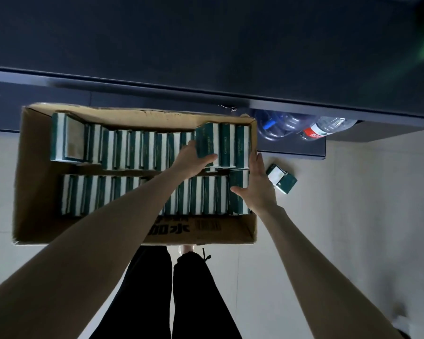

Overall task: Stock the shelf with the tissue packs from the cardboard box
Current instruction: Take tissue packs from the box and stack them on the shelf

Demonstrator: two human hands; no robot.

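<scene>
An open cardboard box (34, 192) on the floor holds two rows of green-and-white tissue packs (123, 152) standing on edge. My left hand (194, 160) reaches into the far row and grips a raised group of packs (206, 140) at the row's right end. My right hand (255, 184) lies flat with straight fingers against the right end of the packs, along the box's right wall. The dark shelf (206, 45) spans the top of the view above the box.
A loose tissue pack (282, 178) lies on the pale floor just right of the box. Plastic water bottles (304, 128) sit under the shelf's low ledge at the right. My legs (176, 289) stand right behind the box.
</scene>
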